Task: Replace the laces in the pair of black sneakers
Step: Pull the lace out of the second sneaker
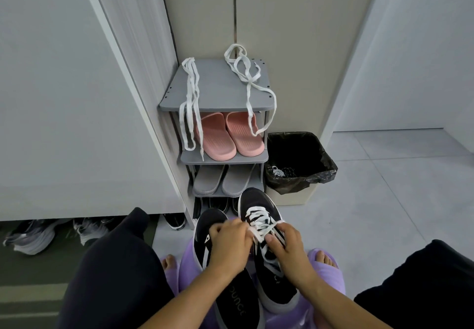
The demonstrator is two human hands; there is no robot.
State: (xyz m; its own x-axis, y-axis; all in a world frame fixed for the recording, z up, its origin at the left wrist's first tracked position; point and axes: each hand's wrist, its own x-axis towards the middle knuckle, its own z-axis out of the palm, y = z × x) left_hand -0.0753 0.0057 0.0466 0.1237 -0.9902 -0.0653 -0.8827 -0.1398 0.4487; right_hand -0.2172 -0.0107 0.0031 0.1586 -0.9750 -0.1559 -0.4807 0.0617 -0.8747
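Two black sneakers lie in front of me on a purple surface. The right sneaker [259, 208] carries a white lace [257, 219] threaded across its eyelets. The left sneaker [209, 222] shows no lace. My left hand [229, 241] pinches one end of that white lace, and my right hand [287, 245] pinches the other end beside the tongue. Two loose white laces hang from the top of the grey shoe rack [218, 92]: one lace [191, 108] at the left, one tangled lace [250, 79] at the right.
The rack holds pink slippers [228, 136] and grey slippers [220, 179] on lower shelves. A bin with a black liner [298, 164] stands right of the rack. More shoes [48, 233] sit under the white cabinet at left. Tiled floor spreads to the right.
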